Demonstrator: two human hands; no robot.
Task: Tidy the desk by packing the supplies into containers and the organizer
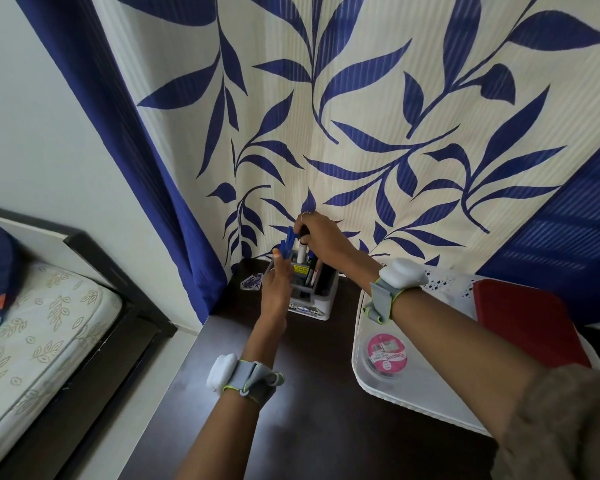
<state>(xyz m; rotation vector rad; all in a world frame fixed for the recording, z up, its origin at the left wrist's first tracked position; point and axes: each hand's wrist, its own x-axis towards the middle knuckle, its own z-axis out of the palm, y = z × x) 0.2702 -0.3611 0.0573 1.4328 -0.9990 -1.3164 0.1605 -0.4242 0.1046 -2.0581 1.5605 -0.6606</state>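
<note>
A white and grey desk organizer (pixel 314 308) stands at the far end of the dark desk (pixel 312 403), against the curtain. Markers and pens stand upright in its compartments. My left hand (pixel 276 285) is at the organizer's left side and grips a bunch of blue pens (pixel 288 244) that point upward. My right hand (pixel 321 239) is above the organizer, with its fingers closed on the dark top of a white marker (pixel 302 252) that hangs over a compartment. Both wrists wear grey bands with white units.
A clear plastic container (pixel 374 375) with a pink-labelled round tub (pixel 387 353) and a red item (pixel 530 320) lies at the desk's right. A small printed packet (pixel 252 282) lies left of the organizer. A bed (pixel 39 334) is on the left.
</note>
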